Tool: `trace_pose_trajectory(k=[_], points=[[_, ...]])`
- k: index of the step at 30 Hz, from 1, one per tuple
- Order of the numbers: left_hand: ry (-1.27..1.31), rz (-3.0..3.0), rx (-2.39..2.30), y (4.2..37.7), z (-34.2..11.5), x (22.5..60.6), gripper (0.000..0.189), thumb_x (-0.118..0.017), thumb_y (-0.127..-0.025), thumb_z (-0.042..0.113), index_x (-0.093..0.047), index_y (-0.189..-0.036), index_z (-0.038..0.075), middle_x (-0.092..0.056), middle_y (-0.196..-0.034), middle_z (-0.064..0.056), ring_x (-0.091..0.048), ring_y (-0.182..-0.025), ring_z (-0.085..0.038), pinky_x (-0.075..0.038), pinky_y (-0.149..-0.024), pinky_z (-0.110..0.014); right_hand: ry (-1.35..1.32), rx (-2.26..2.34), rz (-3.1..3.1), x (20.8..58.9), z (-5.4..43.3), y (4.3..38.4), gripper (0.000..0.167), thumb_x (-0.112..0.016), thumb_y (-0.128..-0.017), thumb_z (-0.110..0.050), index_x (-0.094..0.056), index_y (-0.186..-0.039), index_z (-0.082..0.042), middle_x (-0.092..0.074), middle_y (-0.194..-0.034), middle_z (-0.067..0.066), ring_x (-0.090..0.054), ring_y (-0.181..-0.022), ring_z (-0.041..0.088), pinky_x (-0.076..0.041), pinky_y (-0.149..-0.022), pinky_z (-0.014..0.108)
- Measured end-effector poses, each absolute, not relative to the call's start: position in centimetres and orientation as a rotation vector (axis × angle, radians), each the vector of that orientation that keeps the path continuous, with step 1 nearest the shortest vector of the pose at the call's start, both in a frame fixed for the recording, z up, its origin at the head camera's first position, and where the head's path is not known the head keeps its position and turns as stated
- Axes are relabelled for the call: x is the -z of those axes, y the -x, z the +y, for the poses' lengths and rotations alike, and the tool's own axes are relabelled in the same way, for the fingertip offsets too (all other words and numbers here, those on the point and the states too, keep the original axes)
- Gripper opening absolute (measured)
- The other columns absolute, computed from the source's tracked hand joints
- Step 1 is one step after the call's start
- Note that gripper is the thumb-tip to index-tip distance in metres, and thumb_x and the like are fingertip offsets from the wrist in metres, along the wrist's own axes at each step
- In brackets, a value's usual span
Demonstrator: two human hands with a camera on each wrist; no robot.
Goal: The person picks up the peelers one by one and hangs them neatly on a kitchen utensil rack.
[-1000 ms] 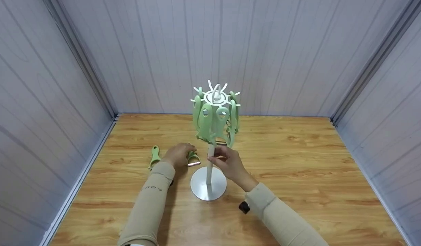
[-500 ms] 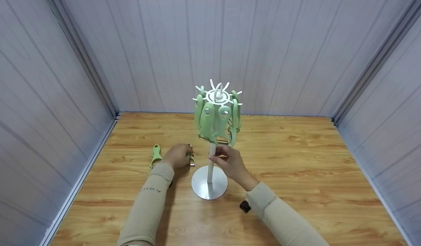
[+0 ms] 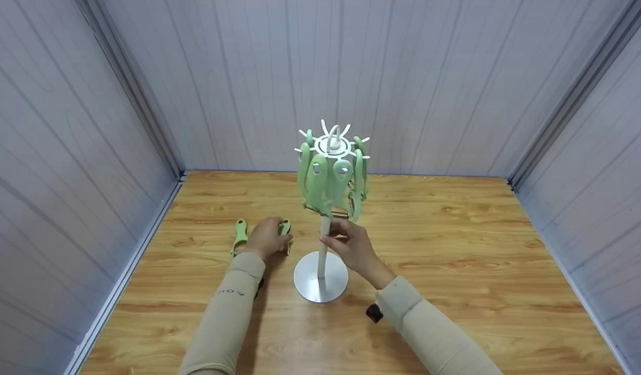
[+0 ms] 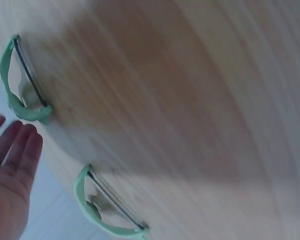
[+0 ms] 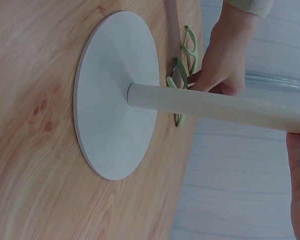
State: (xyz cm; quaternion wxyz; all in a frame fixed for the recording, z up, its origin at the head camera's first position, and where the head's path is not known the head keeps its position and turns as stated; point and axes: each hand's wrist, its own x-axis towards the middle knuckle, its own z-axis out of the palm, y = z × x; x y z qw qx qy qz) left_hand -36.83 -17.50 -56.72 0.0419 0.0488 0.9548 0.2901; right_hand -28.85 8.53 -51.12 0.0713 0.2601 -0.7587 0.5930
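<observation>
My right hand (image 3: 355, 251) grips the white pole (image 5: 205, 105) of a hanging stand, just below several pale green peelers (image 3: 316, 182) hung around its top. My left hand (image 3: 267, 238) is low at the table, left of the stand, with thumb and fingers at a green peeler (image 3: 285, 227) whose handle end shows beyond the hand. In the left wrist view this peeler's head (image 4: 25, 107) shows near the fingertips, its blade facing the camera. A second green peeler (image 3: 240, 230) lies to the left of that hand, partly covered by it.
The stand's round white base (image 3: 321, 291) sits on the wooden table (image 3: 455, 250). Pale panel walls (image 3: 403, 88) enclose the table at the back and both sides. Bare white prongs (image 3: 346, 129) stick out at the stand's top rear.
The peeler at my left hand has turned: its blade no longer faces forward and its handle end now shows beyond the fingers. My right hand stays on the pole.
</observation>
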Motion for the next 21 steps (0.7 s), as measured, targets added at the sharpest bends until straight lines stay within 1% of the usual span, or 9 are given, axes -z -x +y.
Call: trace_pose_trajectory(k=[3, 5, 7, 9, 11, 13, 16, 17, 21], points=[[-0.067, 2.916, -0.914, 36.77, -17.37, 57.04, 0.059, -0.077, -0.103, 0.025, -0.058, -0.149, -0.007, -0.062, -0.151, -0.028, -0.061, -0.140, -0.043, -0.050, -0.118, -0.056, -0.794, -1.766, -2.283, 51.28, 8.47, 28.92, 0.023, -0.075, -0.101, -0.003, -0.069, -0.123, 0.000, -0.076, -0.113, 0.022, -0.077, -0.102, 0.033, -0.066, -0.087, 0.033], [-0.024, 2.908, -0.923, 36.74, -17.29, 57.09, 0.057, -0.075, -0.103, 0.022, -0.059, -0.148, -0.007, -0.063, -0.149, -0.029, -0.063, -0.137, -0.043, -0.051, -0.116, -0.055, -0.802, -1.755, -2.285, 51.29, 8.48, 28.92, 0.023, -0.075, -0.102, -0.003, -0.069, -0.123, 0.000, -0.076, -0.112, 0.021, -0.077, -0.102, 0.033, -0.066, -0.087, 0.033], [0.006, 2.901, -0.927, 36.75, -17.23, 57.01, 0.048, -0.071, -0.102, 0.017, -0.063, -0.143, -0.008, -0.068, -0.142, -0.028, -0.068, -0.126, -0.041, -0.055, -0.111, -0.054, -0.806, -1.751, -2.284, 51.24, 8.49, 28.90, 0.023, -0.075, -0.102, -0.004, -0.069, -0.123, -0.001, -0.076, -0.112, 0.021, -0.077, -0.102, 0.033, -0.066, -0.086, 0.032], [0.030, 2.903, -0.909, 36.75, -17.17, 56.80, 0.040, -0.068, -0.100, 0.011, -0.068, -0.135, -0.008, -0.072, -0.132, -0.026, -0.070, -0.109, -0.035, -0.058, -0.102, -0.051, -0.811, -1.747, -2.283, 51.17, 8.52, 28.89, 0.023, -0.075, -0.102, -0.004, -0.069, -0.124, 0.000, -0.076, -0.112, 0.020, -0.077, -0.102, 0.033, -0.066, -0.086, 0.031], [0.041, 2.910, -0.880, 36.70, -17.14, 56.61, 0.031, -0.065, -0.098, 0.005, -0.071, -0.126, -0.007, -0.075, -0.119, -0.022, -0.064, -0.092, -0.029, -0.058, -0.090, -0.048, -0.814, -1.748, -2.279, 51.18, 8.57, 28.90, 0.024, -0.076, -0.101, -0.004, -0.069, -0.124, 0.000, -0.076, -0.111, 0.021, -0.077, -0.101, 0.032, -0.066, -0.085, 0.030], [0.045, 2.920, -0.854, 36.62, -17.13, 56.47, 0.024, -0.064, -0.096, 0.002, -0.074, -0.117, -0.007, -0.075, -0.109, -0.020, -0.058, -0.083, -0.025, -0.056, -0.081, -0.044, -0.816, -1.745, -2.276, 51.20, 8.59, 28.93, 0.024, -0.076, -0.101, -0.004, -0.068, -0.124, -0.001, -0.076, -0.111, 0.020, -0.076, -0.100, 0.030, -0.065, -0.085, 0.029], [0.043, 2.935, -0.827, 36.48, -17.18, 56.38, 0.017, -0.063, -0.097, 0.000, -0.075, -0.109, -0.005, -0.075, -0.101, -0.018, -0.054, -0.078, -0.023, -0.052, -0.074, -0.041, -0.820, -1.739, -2.266, 51.32, 8.63, 28.99, 0.024, -0.076, -0.101, -0.004, -0.068, -0.124, -0.001, -0.076, -0.111, 0.020, -0.076, -0.099, 0.028, -0.065, -0.084, 0.028], [0.041, 2.942, -0.819, 36.44, -17.19, 56.36, 0.017, -0.063, -0.097, 0.000, -0.075, -0.108, -0.005, -0.075, -0.101, -0.018, -0.054, -0.079, -0.023, -0.052, -0.074, -0.041, -0.821, -1.742, -2.260, 51.36, 8.64, 29.00, 0.024, -0.076, -0.101, -0.004, -0.069, -0.124, -0.001, -0.076, -0.111, 0.020, -0.076, -0.099, 0.027, -0.065, -0.084, 0.028], [0.022, 2.970, -0.788, 36.36, -17.34, 56.17, 0.018, -0.064, -0.100, 0.001, -0.077, -0.112, -0.004, -0.077, -0.101, -0.017, -0.060, -0.078, -0.022, -0.056, -0.076, -0.041, -0.818, -1.757, -2.248, 51.44, 8.62, 29.04, 0.024, -0.076, -0.101, -0.002, -0.069, -0.123, 0.001, -0.076, -0.111, 0.021, -0.077, -0.100, 0.028, -0.066, -0.085, 0.030]])
